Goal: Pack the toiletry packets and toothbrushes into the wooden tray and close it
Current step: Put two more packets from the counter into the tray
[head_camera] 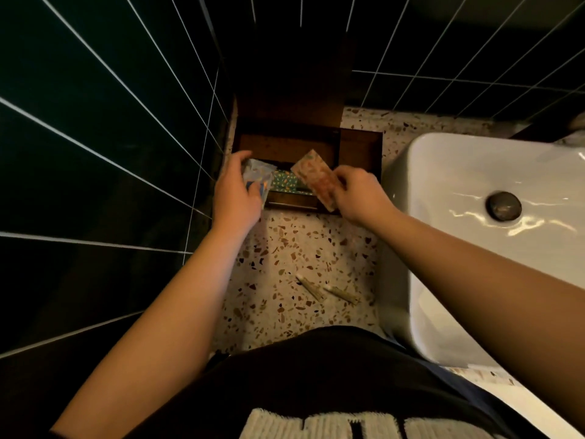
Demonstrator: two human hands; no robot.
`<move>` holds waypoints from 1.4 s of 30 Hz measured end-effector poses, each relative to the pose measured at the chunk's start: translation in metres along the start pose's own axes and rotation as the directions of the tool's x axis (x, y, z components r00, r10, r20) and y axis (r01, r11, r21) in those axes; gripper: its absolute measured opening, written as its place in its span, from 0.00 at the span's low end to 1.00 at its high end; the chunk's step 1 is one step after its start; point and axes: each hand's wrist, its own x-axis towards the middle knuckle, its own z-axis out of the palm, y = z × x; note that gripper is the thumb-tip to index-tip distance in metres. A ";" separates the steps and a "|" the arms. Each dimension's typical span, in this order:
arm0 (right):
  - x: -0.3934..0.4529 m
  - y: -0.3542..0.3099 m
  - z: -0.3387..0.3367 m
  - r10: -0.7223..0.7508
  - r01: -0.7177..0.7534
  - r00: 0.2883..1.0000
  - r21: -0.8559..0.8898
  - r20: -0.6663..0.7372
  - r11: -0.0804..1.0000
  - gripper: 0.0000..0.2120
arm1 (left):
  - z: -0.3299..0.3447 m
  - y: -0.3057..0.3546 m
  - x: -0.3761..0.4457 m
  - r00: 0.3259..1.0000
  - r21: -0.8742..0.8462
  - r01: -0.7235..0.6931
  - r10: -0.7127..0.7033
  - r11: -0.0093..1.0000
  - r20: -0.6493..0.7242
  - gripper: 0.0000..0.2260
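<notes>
A dark wooden tray (361, 147) stands at the back of the terrazzo counter, its lid (285, 90) raised against the tiled wall. A green patterned packet (286, 182) lies inside. My left hand (235, 191) grips a pale blue packet (258, 177) at the tray's left end. My right hand (357, 194) holds an orange-pink packet (313, 179) tilted over the tray's front right. Two wrapped toothbrushes (326, 289) lie on the counter near my body.
A white basin (474, 248) with a dark drain (503, 205) fills the right side, close to the tray. Dark tiled walls (110, 122) close in the left and back. The terrazzo counter (300, 248) is a narrow strip between wall and basin.
</notes>
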 end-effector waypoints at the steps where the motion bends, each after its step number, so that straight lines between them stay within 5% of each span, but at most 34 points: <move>1: 0.007 -0.004 -0.001 -0.010 0.010 1.000 -0.013 0.000 1.000 0.12 | 0.000 0.002 0.007 1.000 0.010 0.004 -0.004 1.000 -0.005 0.24; 9: 0.049 -0.014 0.024 -0.046 0.082 0.992 -0.326 0.117 0.942 0.15 | 0.014 0.002 0.027 0.999 0.160 0.008 -0.013 0.987 0.032 0.16; 16: 0.068 -0.008 0.050 -0.005 0.098 0.968 -0.361 0.249 0.927 0.17 | 0.016 -0.009 0.030 0.996 0.286 -0.052 0.029 0.957 0.082 0.12; 23: 0.070 -0.003 0.062 -0.027 0.126 0.973 -0.431 0.228 0.894 0.20 | 0.015 -0.012 0.027 1.000 0.623 0.004 0.003 0.782 -0.011 0.16; 28: 0.054 0.000 0.056 -0.203 0.248 0.968 -0.475 0.146 0.844 0.24 | 0.017 -0.011 0.017 0.996 0.602 0.007 0.048 0.798 -0.076 0.17; 34: 0.033 0.001 0.066 -0.052 0.253 0.953 -0.687 0.299 0.682 0.29 | 0.027 -0.008 0.012 0.994 0.648 -0.035 -0.039 0.761 0.100 0.19; 42: 0.030 -0.005 0.079 -0.035 0.262 0.938 -0.640 0.344 0.723 0.30 | 0.024 -0.008 0.013 0.985 0.671 -0.028 -0.095 0.741 0.146 0.20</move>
